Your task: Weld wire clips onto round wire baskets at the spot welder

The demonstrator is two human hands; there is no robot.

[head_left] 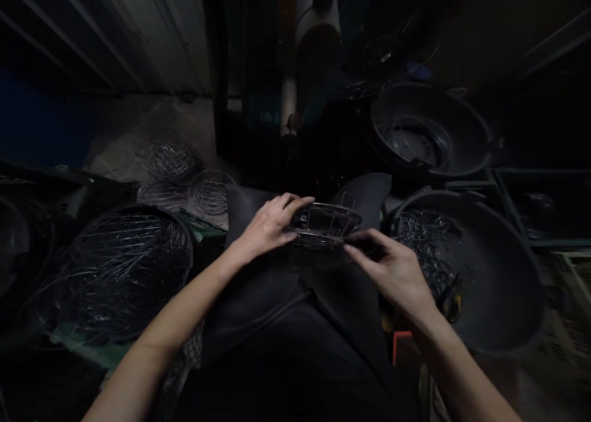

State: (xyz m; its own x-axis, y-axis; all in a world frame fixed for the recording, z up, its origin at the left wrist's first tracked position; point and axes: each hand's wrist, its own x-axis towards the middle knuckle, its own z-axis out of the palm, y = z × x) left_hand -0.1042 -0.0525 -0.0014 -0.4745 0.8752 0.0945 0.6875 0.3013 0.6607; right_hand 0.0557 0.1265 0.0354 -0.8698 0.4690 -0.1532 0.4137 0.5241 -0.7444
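Observation:
A round wire basket [332, 216] of thin shiny metal is tilted on its side above the dark apron [277, 286] over my lap. My left hand [270, 225] grips the left end of the basket, thumb below and fingers on top. At its lower right edge my right hand [385, 262] is closed, with thumb and fingers pinched near the rim. What lies between the right fingertips, perhaps a thin wire piece, is too small and dark to name.
At left stands a tub [190, 250] full of long wires. A black basin [498, 274] with small metal pieces [427, 243] is at right, another basin [471, 133] behind it. Wire grids [212, 191] lie on the floor. A dark machine with a pale pipe [289, 102] rises ahead.

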